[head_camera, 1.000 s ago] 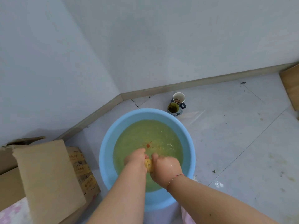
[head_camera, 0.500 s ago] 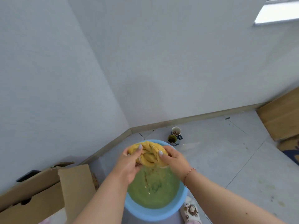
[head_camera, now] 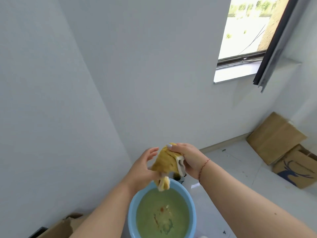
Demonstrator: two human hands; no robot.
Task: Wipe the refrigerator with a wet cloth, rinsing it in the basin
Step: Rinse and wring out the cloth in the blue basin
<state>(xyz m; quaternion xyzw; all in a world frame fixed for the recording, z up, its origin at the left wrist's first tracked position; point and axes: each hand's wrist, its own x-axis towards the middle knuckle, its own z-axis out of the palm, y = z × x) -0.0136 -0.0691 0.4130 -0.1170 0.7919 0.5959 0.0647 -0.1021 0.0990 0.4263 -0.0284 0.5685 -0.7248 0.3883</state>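
While both forearms reach forward from the bottom of the view, the blue basin (head_camera: 131, 210) sits nearest on the floor (head_camera: 240, 186), its rim cut off by the lower edge of the picture. It holds murky green water (head_camera: 163, 215) with a few reddish specks floating near the middle. Left of the basin, a cardboard box (head_camera: 63, 225) pokes in at the lower edge, close to the left wall.

Above the basin's far rim, the yellow cloth (head_camera: 165, 163) hangs in the air, crumpled, with its twisted lower end dangling just over the water. The right hand (head_camera: 187, 158) grips the cloth's upper part, thumb pressed across the top and fingers curled round a white edge of the fabric. The left hand (head_camera: 144, 166) is beside the cloth with its fingers spread and nearly straight; its palm seems to touch the lower folds, though I cannot tell how firmly. A thin red bracelet (head_camera: 203, 167) circles the right wrist.

Right of the basin the pale tiled floor lies open as far as the baseboard. Farther off, flattened cardboard (head_camera: 274, 136) leans against the wall in the right corner, and another box with a blue print (head_camera: 295, 170) lies in front of it. High on the far wall, a window (head_camera: 247, 26) stands open.
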